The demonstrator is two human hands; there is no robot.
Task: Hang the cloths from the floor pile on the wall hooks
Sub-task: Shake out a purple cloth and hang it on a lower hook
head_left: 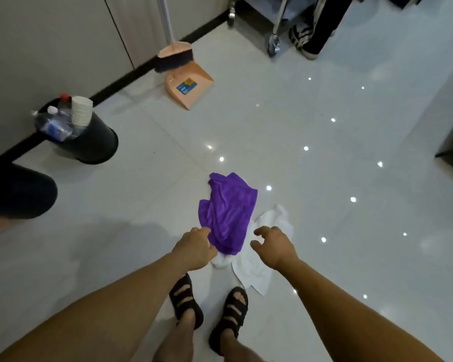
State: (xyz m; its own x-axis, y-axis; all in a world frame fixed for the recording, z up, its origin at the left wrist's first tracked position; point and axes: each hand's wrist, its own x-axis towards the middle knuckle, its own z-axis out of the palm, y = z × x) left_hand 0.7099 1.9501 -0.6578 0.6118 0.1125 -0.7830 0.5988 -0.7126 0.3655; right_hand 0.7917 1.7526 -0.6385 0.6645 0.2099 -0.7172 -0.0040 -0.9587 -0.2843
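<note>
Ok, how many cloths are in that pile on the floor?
2 visible: a purple cloth on top and a white cloth beneath it. The white could be more than one piece.

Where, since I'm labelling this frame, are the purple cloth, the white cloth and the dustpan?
purple cloth (229, 212), head view, middle of its crumpled face.
white cloth (251, 275), head view, flat lower part.
dustpan (200, 79), head view, tray right of the blue label.

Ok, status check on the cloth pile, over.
Left hand curled at purple cloth edge, grip unclear. Right hand open over white cloth. Both cloths on floor, purple on top. Nothing else on the pile.
</note>
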